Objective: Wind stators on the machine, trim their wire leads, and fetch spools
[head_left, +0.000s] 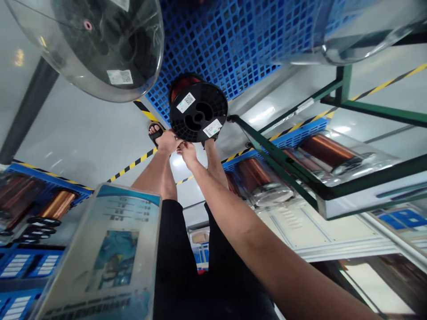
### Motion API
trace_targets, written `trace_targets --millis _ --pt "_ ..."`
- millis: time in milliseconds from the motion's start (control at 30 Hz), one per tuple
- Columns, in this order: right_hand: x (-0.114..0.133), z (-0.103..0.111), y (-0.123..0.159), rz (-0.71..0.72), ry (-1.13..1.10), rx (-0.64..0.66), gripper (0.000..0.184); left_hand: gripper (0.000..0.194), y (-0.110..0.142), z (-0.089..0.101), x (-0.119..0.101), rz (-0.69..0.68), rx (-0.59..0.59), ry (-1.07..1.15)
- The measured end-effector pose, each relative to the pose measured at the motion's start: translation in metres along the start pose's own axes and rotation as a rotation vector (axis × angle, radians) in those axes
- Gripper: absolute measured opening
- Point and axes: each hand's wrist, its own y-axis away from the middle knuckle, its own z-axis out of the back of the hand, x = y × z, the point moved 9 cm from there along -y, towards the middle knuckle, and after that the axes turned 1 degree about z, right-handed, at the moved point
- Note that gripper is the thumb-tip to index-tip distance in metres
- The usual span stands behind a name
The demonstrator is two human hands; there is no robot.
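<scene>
Red wire (182, 86) on black plastic reel (198, 113)

A black plastic spool (199, 113) of red wire (182, 87), two white labels (186, 102) on its flange, tilts between the left hand (168, 142) and right hand (187, 152).

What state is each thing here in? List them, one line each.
Black spool of red wire: held up, labelled.
Left hand: gripping the spool's rim.
Right hand: gripping the spool's rim.
Clear-flanged copper wire reel: wound, resting on a blue rack.
Black sandal: worn.
</scene>
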Motion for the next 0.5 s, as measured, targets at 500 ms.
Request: trace_targets --millis 500 --pt "0.0 0.133 0.077 -0.094 -0.002 -0.142 0.038 0.028 0.077 -0.144 0.065 0.48 -0.255 0.706"
